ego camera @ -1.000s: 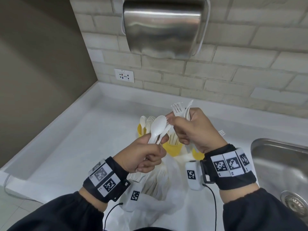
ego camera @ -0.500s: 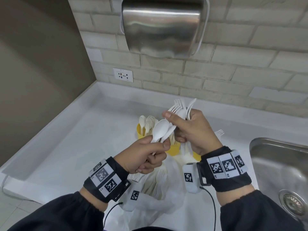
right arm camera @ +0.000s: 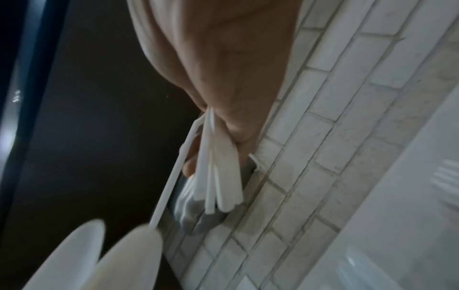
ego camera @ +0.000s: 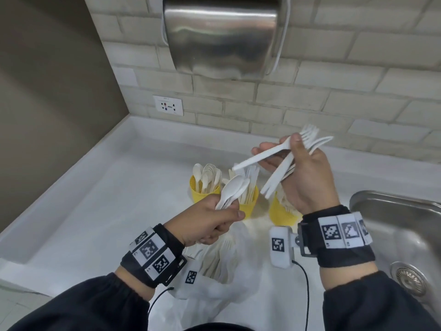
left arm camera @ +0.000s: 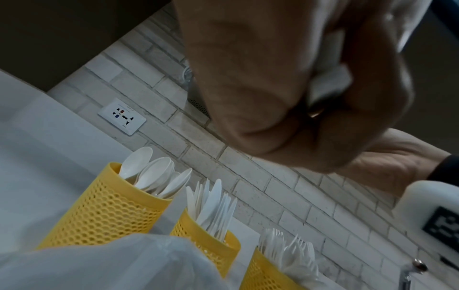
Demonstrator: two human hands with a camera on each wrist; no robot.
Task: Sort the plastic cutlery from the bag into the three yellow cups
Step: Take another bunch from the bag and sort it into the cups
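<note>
Two hands are full above the worktop [ego camera: 100, 211], each with its own kind of cutlery. At centre frame in the head view, the left hand [ego camera: 205, 220] is curled round the handles of a few spoons [ego camera: 232, 188], bowls pointing up and to the right. Toward the upper right, the right hand [ego camera: 303, 173] grips a bunch of forks [ego camera: 281, 173], tines fanned toward the brick wall; one fork sits pinched between thumb and fingertips and sticks out leftward, apart from the bundle.

Behind the hands stand the three yellow mesh cups in a row. The left cup [left arm camera: 104, 208] holds spoons, the middle cup [left arm camera: 218, 249] holds what look like knives, and the right cup [left arm camera: 263, 274] holds forks. The plastic bag [ego camera: 214, 283] lies on the worktop at lower centre, just in front of the cups, with more white cutlery visible through it. A steel sink [ego camera: 405, 235] sits at the right edge.

By my reading, the step in hand is splitting a mixed handful by type, and that looks nearly done. Next the spoons need lowering handle-first into the left cup and the forks into the right cup. The stray fork probably wants tucking back into the bundle first, since its loose pinch could let it drop. The cups are light and already crowded, so a gentle, upright entry seems wise.
</note>
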